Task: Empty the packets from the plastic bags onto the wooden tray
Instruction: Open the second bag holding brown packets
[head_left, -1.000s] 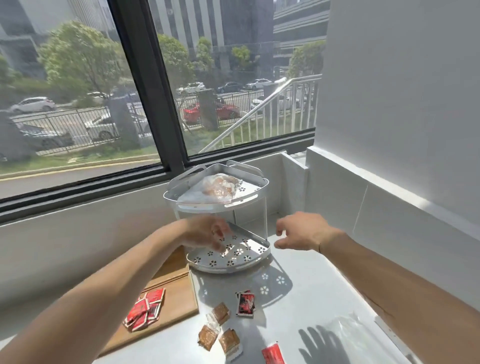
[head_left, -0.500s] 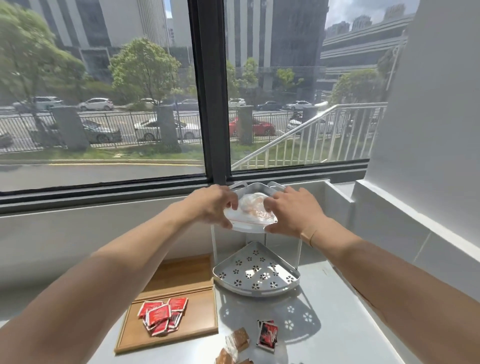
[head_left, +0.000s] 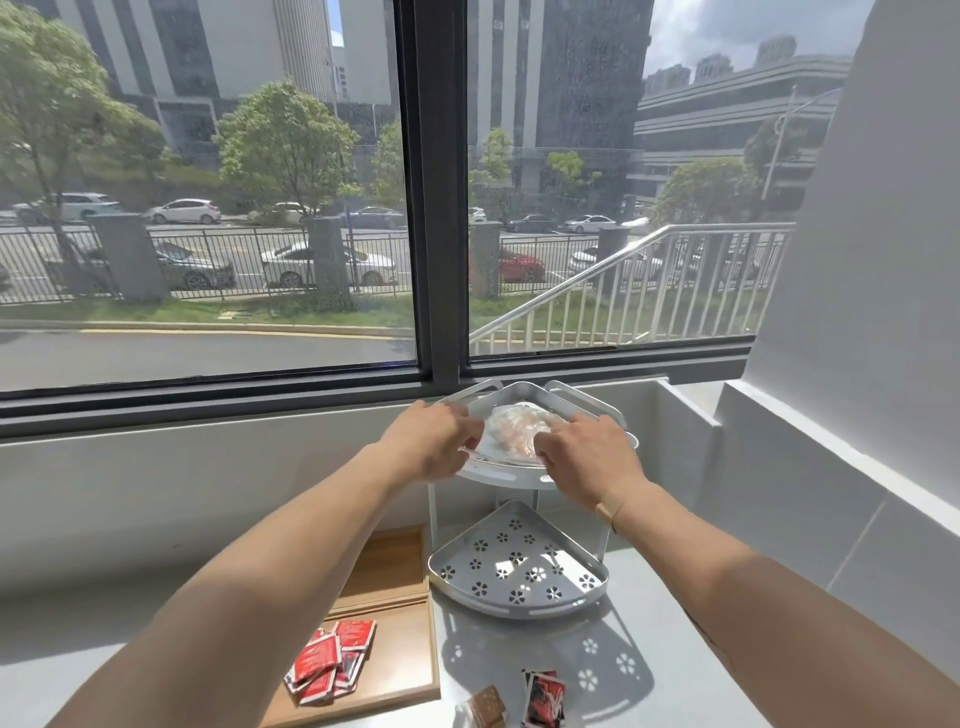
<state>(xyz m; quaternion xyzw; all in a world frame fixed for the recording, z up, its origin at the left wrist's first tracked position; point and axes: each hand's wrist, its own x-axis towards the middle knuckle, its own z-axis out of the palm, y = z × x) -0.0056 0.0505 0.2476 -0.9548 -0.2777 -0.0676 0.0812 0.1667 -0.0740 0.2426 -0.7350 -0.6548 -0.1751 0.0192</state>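
No text can be read anywhere. The red packets (head_left: 332, 662) on the wooden tray (head_left: 400, 691) carry print, but it is too blurred to make out.

Both forearms are seen bare, no sleeves being worn; a thin beige band (head_left: 609, 512) is worn on the right wrist.

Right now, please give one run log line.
hands: left hand, right hand on plastic bag | place: rack top shelf | tray: red packets
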